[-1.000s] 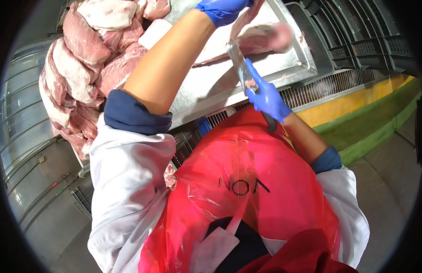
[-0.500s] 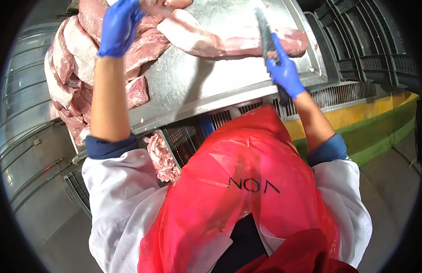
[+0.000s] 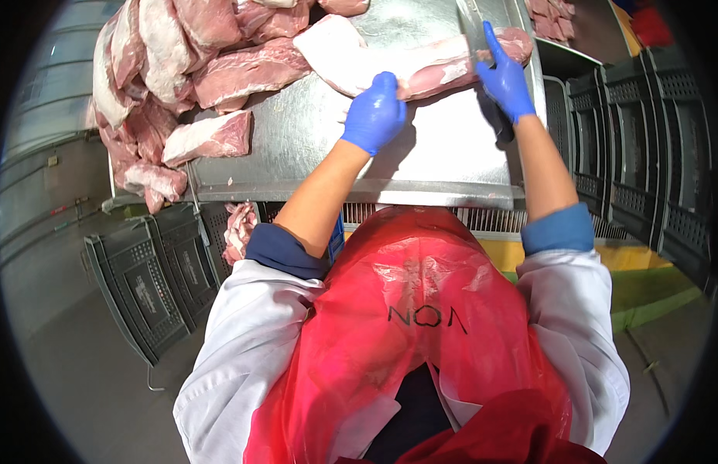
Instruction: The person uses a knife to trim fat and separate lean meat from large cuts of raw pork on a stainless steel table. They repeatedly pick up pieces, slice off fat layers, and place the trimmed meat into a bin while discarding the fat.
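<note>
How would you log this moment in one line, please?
left hand: at long meat piece's near edge | right hand: holding knife across same piece | meat pile: left, on metal table

Over there the shiny metal table [image 3: 289, 147] carries a big heap of raw meat pieces [image 3: 169, 58] at its left — one chunk [image 3: 155, 182] drooping over the front edge [image 3: 359, 190] — while a long pale-and-pink cut [image 3: 440, 76] lies stretched across toward its right side.

Dark crates [image 3: 631, 127] flank a brightly lit metal table [image 3: 289, 151] above gray floor [image 3: 73, 332], with a green strip [image 3: 645, 301] at right.
</note>
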Demonstrator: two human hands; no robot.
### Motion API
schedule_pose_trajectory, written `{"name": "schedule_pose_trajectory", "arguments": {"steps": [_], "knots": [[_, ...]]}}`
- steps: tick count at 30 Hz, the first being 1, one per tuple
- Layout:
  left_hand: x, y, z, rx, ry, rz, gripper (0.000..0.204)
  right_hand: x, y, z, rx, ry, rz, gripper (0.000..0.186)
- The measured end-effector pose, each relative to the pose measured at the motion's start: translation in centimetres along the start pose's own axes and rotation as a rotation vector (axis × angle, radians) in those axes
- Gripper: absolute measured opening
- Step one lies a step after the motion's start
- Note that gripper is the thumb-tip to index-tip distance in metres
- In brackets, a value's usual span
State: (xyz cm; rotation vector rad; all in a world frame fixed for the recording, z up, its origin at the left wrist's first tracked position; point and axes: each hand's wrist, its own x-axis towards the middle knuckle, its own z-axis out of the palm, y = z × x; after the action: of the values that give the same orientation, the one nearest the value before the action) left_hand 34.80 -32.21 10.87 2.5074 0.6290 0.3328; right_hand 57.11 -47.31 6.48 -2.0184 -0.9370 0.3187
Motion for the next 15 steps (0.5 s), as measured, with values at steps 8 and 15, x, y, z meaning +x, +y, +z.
{"name": "schedule_pose_trajectory", "arguments": {"steps": [8, 15], "knots": [[2.6, 6.6, 3.1, -0.115, 0.268, -0.120, 0.022, -13.3, -5.1, 3.2, 0.318, -0.494, 0.341, 0.080], [4.9, 8.3, 1.6, -0.227, 0.299, -0.123, 0.021, -9.7, -3.8, 8.2, 0.441, -0.346, 0.205, 0.039]]}}
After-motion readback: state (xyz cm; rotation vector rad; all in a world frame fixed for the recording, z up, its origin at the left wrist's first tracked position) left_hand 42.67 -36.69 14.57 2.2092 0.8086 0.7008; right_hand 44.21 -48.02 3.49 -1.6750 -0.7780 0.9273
